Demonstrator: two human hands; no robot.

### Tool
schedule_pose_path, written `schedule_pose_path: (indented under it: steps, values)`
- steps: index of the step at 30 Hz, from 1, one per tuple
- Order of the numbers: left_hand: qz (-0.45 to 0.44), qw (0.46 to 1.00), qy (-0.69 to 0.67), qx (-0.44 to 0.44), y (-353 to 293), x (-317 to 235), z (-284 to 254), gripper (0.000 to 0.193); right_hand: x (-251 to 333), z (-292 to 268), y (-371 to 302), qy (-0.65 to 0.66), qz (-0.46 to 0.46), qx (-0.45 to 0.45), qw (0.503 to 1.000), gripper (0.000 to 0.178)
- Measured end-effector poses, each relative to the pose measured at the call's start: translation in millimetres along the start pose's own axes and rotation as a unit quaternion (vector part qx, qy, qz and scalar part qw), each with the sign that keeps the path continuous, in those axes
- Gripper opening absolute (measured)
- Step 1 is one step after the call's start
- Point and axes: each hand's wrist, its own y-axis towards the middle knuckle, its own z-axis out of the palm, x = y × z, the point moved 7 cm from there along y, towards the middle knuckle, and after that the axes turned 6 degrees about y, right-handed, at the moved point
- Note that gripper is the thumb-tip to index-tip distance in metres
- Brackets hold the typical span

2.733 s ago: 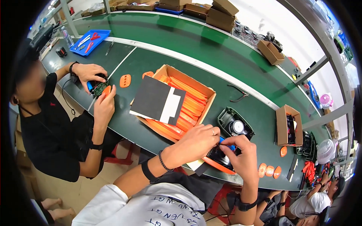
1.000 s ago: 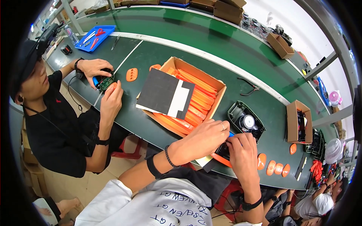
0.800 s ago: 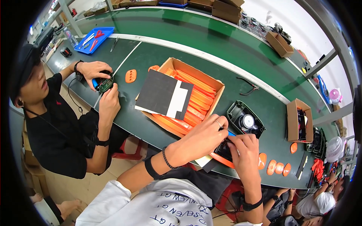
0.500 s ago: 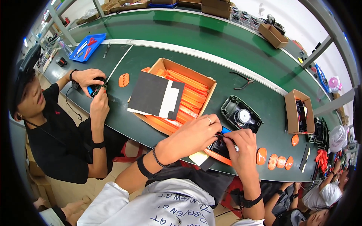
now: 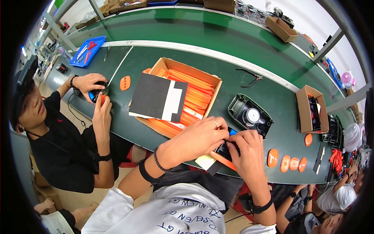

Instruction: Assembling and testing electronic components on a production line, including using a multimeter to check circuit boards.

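Observation:
Both my hands work at an orange-edged black casing [image 5: 224, 160] at the table's front edge, with a blue part [image 5: 232, 132] showing at its far side. My left hand [image 5: 204, 136] reaches over it, fingertips pinched together inside; what they pinch is hidden. My right hand [image 5: 249, 150] grips its right side, thumb inside and fingers bent. Beneath the casing lie a pale sheet [image 5: 205, 161] and a dark card. Just beyond my hands rests an open dark green shell [image 5: 251, 113] with a round white-centred speaker [image 5: 252, 116].
A cardboard box [image 5: 163, 64] of orange strips, partly covered by black-and-white card [image 5: 156, 95], stands ahead. Pliers [image 5: 250, 78] lie beyond. Orange oval pieces [image 5: 273, 158] and another box [image 5: 307, 111] are at right. A co-worker's hands [image 5: 93, 87] hold a dark part at left.
The whole view has shifted slightly. My hands stay at the casing with only small finger movements. An orange piece now shows in the left co-worker's fingers.

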Motion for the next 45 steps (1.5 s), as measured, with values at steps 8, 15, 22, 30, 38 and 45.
schedule_pose_path:
  steps: [8,15,22,30,38,45]
  values:
    - [-0.012,0.999,0.03,0.007,-2.7,-0.6,-1.3,0.009,7.1,10.1,-2.8,-0.049,-0.024,-0.015,0.998,0.014]
    - [-0.03,0.997,0.065,-0.012,-7.2,-6.6,0.3,0.01,10.0,6.3,-6.1,0.001,-0.015,-0.043,0.999,0.022]
    - [-0.04,0.997,0.072,0.0,-4.5,-9.3,2.7,0.009,2.6,6.4,-9.3,0.059,0.033,-0.051,0.996,0.03]
    - [-0.036,0.991,0.127,-0.001,-3.1,-14.7,4.7,0.005,9.9,11.0,-3.7,0.031,0.016,-0.042,0.999,0.028]
    - [-0.017,0.982,0.188,0.022,-1.7,-22.0,7.5,0.014,9.7,4.0,-7.7,0.03,0.042,-0.044,0.998,0.026]
    - [-0.006,0.967,0.253,-0.024,-29.8,-55.2,-7.3,0.04,-15.5,-58.7,-27.8,0.054,0.107,-0.147,0.982,0.021]
